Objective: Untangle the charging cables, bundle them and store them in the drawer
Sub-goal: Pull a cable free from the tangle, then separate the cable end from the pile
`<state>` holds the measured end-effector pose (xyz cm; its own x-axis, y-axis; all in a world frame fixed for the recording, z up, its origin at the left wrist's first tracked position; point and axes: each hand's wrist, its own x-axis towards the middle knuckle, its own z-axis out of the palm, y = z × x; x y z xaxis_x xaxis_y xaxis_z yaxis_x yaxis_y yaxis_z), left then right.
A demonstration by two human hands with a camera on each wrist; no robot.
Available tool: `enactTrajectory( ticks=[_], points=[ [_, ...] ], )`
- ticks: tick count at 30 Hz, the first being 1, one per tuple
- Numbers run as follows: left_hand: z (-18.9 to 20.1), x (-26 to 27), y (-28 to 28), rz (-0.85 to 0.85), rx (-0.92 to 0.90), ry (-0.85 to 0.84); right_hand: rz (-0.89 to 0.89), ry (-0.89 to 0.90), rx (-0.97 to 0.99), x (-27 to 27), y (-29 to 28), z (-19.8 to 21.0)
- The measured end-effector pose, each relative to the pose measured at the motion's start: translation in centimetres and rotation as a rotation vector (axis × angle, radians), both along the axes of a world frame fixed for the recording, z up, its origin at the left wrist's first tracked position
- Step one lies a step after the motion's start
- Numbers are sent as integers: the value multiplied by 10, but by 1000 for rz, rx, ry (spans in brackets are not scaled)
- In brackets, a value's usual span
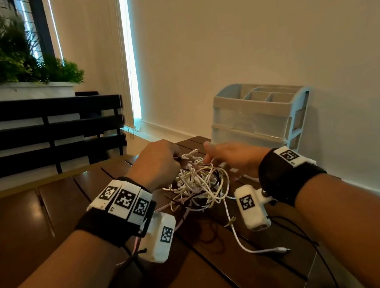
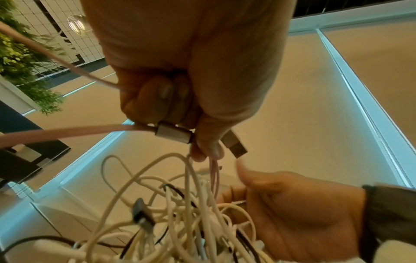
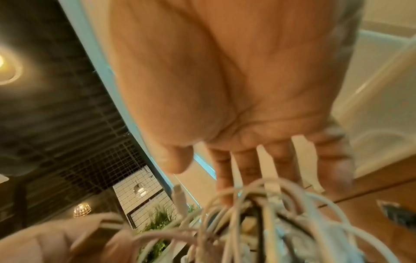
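The tangled cables (image 1: 197, 185) lie on the counter (image 1: 56, 206), in front of the closed drawer unit (image 1: 259, 114). The left hand (image 1: 157, 163) pinches the pink cable's plugs (image 2: 173, 133); the right hand (image 1: 232, 156) reaches in, fingers spread. Risk: pulling hard would tighten knots or drag the pile off.

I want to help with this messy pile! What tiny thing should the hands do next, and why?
Probably draw the pink cable slowly out of the tangle. The left hand already pinches its silver plug, while the right hand, fingers spread open at the pile, could hold the white loops down.
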<state>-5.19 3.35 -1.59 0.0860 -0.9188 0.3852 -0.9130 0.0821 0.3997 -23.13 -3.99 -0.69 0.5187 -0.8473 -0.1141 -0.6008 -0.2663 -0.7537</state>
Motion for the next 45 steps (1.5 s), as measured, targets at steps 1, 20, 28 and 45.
enactTrajectory(
  ticks=[1,20,28,45],
  points=[
    [-1,-3,-1,-1,-5,-10,-19,9,-54,4,-2,-2],
    [11,30,-1,141,-94,25,-233,399,-719,-1,-34,-21],
    [35,44,19,268,-219,9,-202,386,-742,-2,-16,21],
    [28,58,11,475,-58,-54,160,211,-387,44,-12,5]
  ],
)
